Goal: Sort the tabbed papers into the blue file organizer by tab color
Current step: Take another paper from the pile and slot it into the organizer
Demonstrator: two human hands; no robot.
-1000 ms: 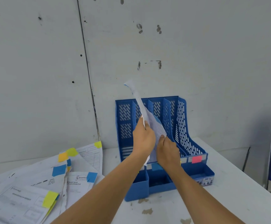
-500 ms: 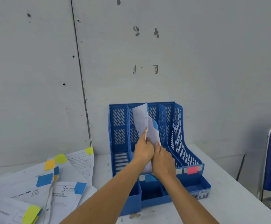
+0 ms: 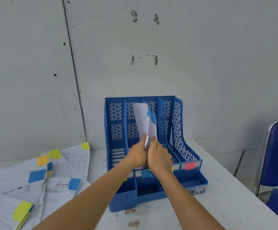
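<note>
The blue file organizer (image 3: 116,127) stands against the wall with three upright slots. A white paper with a blue tab (image 3: 143,120) stands curled in the middle slot. My left hand (image 3: 137,154) and my right hand (image 3: 159,156) both pinch its lower part, side by side. The middle slot's front carries a blue label (image 3: 145,174), the right slot's a pink label (image 3: 190,166). A pile of tabbed papers (image 3: 35,185) with blue, yellow and orange tabs lies on the table at the left.
The white table (image 3: 218,188) runs to the right, with chipped spots near its front. A blue chair (image 3: 277,163) with a metal frame stands at the right edge. The grey wall is directly behind the organizer.
The paper, held high above the organizer a second ago, has gone down into the middle slot. Both hands have moved down and closer together on it.
</note>
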